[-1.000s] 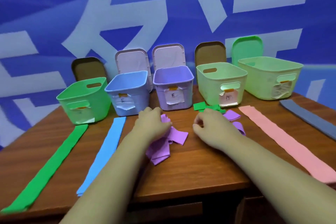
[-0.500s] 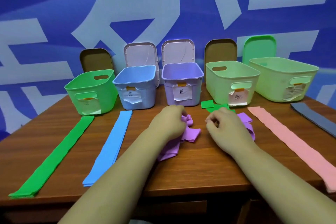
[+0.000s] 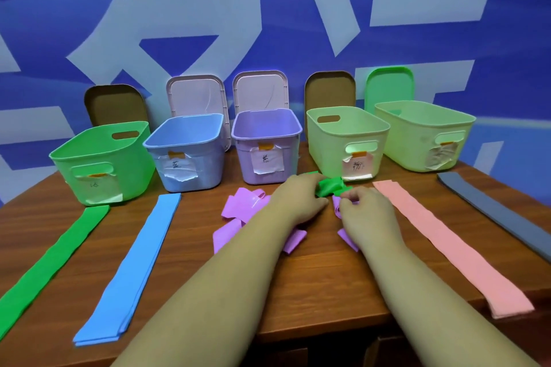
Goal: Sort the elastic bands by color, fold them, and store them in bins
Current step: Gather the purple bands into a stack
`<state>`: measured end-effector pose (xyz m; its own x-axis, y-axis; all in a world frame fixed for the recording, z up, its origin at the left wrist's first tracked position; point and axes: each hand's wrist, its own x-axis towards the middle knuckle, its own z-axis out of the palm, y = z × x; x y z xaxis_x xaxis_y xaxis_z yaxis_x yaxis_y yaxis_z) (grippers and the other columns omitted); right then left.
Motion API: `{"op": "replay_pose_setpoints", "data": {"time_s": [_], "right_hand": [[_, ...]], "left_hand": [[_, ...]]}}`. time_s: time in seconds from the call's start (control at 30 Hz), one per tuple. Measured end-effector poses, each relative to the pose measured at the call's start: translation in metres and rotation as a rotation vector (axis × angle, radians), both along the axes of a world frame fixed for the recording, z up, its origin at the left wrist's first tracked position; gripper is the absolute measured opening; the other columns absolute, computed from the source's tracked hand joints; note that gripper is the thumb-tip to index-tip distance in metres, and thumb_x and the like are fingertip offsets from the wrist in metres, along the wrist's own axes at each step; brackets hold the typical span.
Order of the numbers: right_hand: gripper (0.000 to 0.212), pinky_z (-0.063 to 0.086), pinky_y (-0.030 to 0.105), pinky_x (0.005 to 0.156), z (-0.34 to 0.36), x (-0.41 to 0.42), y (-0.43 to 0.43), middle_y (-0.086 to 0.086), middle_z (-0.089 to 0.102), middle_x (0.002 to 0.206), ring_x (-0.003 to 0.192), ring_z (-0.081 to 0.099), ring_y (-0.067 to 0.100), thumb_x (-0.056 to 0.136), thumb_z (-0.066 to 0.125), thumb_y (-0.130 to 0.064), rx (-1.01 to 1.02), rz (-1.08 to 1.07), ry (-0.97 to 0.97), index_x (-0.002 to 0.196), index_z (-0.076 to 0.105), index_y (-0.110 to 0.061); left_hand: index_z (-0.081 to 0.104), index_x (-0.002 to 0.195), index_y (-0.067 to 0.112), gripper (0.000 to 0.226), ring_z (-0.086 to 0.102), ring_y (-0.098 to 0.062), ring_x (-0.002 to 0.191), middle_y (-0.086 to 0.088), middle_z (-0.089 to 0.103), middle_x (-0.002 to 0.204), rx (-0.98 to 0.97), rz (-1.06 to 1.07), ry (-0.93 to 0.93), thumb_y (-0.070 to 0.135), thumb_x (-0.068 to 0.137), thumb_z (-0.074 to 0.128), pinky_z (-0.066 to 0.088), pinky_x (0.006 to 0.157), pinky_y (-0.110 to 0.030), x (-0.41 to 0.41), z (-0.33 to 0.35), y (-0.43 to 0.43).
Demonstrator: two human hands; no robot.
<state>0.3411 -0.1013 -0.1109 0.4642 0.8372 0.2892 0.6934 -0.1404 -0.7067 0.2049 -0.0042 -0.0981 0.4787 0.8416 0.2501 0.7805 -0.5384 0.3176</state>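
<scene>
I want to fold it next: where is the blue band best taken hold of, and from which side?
Probably its near end, pinched from the near side: the blue band lies flat, but there its layers fan apart slightly, offering an edge.

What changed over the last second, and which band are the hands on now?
The left hand let go of the purple pile and moved right, toward the bins, to the crumpled green band, which its fingers now seem to grip. The right hand stays curled on a purple band beside it. The long flat bands and the bins lie as before.
</scene>
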Motion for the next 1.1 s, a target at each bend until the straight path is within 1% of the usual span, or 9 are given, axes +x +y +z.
{"op": "replay_pose_setpoints", "data": {"time_s": [0.2,0.43,0.57,0.63,0.73,0.83,0.97,1.03,1.1], "right_hand": [[0.035,0.046,0.041,0.106,0.001,-0.001,0.002,0.005,0.065,0.128,0.124,0.055,0.029,0.094,0.060,-0.030,-0.080,-0.024,-0.063,0.127,0.067,-0.022],[0.065,0.047,0.046,0.107,0.003,0.000,0.000,0.003,0.064,0.130,0.127,0.054,0.031,0.089,0.065,-0.039,-0.070,0.036,0.005,0.150,0.046,-0.030],[0.054,0.047,0.046,0.102,0.007,-0.004,-0.002,0.005,0.061,0.124,0.121,0.053,0.033,0.084,0.063,-0.055,-0.142,0.051,-0.097,0.132,0.056,-0.031],[0.040,0.047,0.044,0.098,0.009,-0.007,-0.004,0.004,0.057,0.115,0.116,0.052,0.032,0.082,0.064,-0.057,-0.190,0.057,-0.148,0.113,0.060,-0.031],[0.032,0.047,0.043,0.095,0.011,-0.009,-0.007,-0.001,0.051,0.104,0.111,0.051,0.031,0.085,0.063,-0.054,-0.197,0.075,-0.182,0.107,0.065,-0.030],[0.031,0.050,0.046,0.094,0.011,-0.008,-0.007,-0.002,0.056,0.102,0.106,0.054,0.027,0.089,0.059,-0.048,-0.161,0.085,-0.128,0.111,0.067,-0.028],[0.020,0.052,0.045,0.089,0.009,-0.005,-0.006,-0.001,0.066,0.098,0.101,0.062,0.028,0.094,0.059,-0.039,-0.057,0.063,0.022,0.105,0.065,-0.023],[0.014,0.047,0.038,0.074,0.009,-0.004,-0.006,-0.002,0.065,0.095,0.096,0.063,0.027,0.097,0.060,-0.028,-0.007,0.046,0.104,0.108,0.063,-0.021],[0.029,0.043,0.033,0.067,0.011,-0.002,-0.006,-0.002,0.065,0.100,0.093,0.063,0.023,0.097,0.060,-0.023,0.032,0.014,0.168,0.126,0.060,-0.023]], "left_hand": [[0.076,0.118,0.025,0.028,0.063,-0.032,0.114,-0.004,0.073,0.118,0.103,0.067,-0.091,0.023,0.096,0.058,0.055,0.089,-0.042,0.005,-0.004,0.008],[0.071,0.107,0.023,0.024,0.064,-0.012,0.090,0.006,0.072,0.099,-0.119,0.050,-0.703,0.014,0.093,0.053,0.052,0.081,-0.032,-0.011,0.024,-0.014],[0.070,0.110,0.023,0.020,0.060,-0.002,0.084,-0.001,0.073,0.104,-0.194,0.025,-0.877,0.015,0.099,0.056,0.048,0.075,-0.016,-0.011,0.026,-0.021],[0.070,0.110,0.022,0.013,0.061,-0.004,0.082,-0.004,0.074,0.098,-0.203,0.005,-0.928,0.019,0.100,0.063,0.049,0.077,-0.020,-0.009,0.025,-0.022],[0.071,0.109,0.019,0.010,0.058,-0.004,0.076,0.007,0.066,0.080,-0.236,-0.015,-0.995,0.022,0.099,0.070,0.049,0.076,-0.025,-0.008,0.024,-0.022],[0.072,0.106,0.014,0.010,0.056,-0.001,0.069,0.011,0.062,0.073,-0.213,0.002,-1.047,0.019,0.098,0.073,0.047,0.070,-0.020,-0.010,0.027,-0.023],[0.073,0.102,0.020,0.008,0.060,0.007,0.076,0.012,0.070,0.086,-0.024,0.090,-0.913,0.027,0.098,0.072,0.042,0.065,-0.007,-0.021,0.030,-0.025],[0.072,0.102,0.022,0.009,0.063,0.002,0.085,0.012,0.072,0.094,0.054,0.101,-0.808,0.030,0.099,0.070,0.044,0.071,-0.013,-0.023,0.032,-0.026],[0.072,0.101,0.023,0.011,0.065,-0.005,0.091,0.011,0.073,0.097,0.075,0.102,-0.770,0.033,0.099,0.069,0.048,0.077,-0.022,-0.023,0.037,-0.030]]}}
